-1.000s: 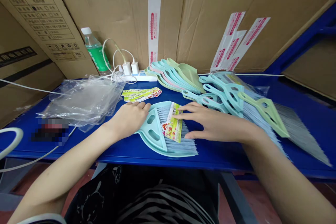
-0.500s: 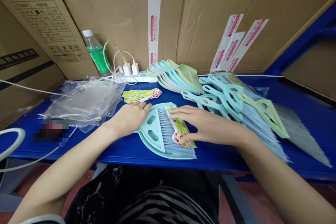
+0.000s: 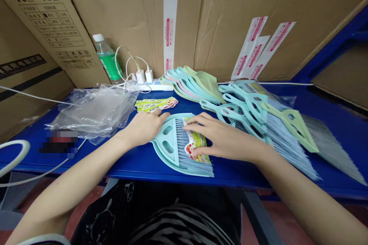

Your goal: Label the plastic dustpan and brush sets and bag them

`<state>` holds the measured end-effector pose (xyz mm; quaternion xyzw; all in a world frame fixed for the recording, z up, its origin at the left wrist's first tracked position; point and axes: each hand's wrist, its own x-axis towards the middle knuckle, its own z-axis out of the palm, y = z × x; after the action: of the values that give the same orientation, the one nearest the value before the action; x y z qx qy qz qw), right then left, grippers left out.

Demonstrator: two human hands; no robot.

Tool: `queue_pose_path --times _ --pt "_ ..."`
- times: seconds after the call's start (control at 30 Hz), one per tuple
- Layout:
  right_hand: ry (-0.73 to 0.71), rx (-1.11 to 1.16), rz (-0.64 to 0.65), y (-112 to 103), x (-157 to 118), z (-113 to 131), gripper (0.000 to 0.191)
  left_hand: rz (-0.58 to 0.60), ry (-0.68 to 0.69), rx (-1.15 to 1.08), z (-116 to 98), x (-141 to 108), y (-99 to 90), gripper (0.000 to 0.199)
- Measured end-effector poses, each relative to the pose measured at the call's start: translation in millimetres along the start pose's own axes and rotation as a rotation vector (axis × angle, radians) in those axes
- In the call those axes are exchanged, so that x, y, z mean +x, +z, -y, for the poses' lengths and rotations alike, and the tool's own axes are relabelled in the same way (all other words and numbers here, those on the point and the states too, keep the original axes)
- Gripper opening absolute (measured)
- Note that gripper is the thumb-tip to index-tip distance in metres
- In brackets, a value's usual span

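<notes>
- your left hand lies open and flat, fingertips against the pale blue broom, no grip
- your right hand is open, fingers spread on the paper label, no grip
- broom lies flat on the blue table between your hands, label on its bristles

Dustpan: smooth matt plastic (bristles look plastic too)
Label: glossy paper
Bag, nine o'clock: thin shiny plastic
Carton, twelve o'clock: rough cardboard
</notes>
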<state>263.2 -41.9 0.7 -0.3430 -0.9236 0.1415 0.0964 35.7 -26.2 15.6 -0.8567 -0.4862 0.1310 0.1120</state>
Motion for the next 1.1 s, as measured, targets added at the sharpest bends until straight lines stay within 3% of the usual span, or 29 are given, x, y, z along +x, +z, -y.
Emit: queue_pose_path --times 0.27,0.47,0.7,0.97,1.1 --pt "-0.034 -0.049 -0.103 3 0 -2 0.049 -0.023 -0.021 -0.034 1 1 2.8 0.036" --pt "-0.054 -0.147 -0.083 8 -2 -8 0.049 -0.031 -0.02 -0.028 1 2 4.1 0.036" --pt "-0.016 -0.193 -0.071 9 1 4 0.047 -0.025 -0.02 -0.02 0 2 2.7 0.036" --pt "0.184 -0.161 0.053 9 -1 6 0.078 -0.018 -0.029 -0.028 0 1 2.9 0.037" --pt "0.227 -0.155 0.124 7 -2 7 0.084 -0.018 -0.031 -0.028 0 1 2.6 0.037"
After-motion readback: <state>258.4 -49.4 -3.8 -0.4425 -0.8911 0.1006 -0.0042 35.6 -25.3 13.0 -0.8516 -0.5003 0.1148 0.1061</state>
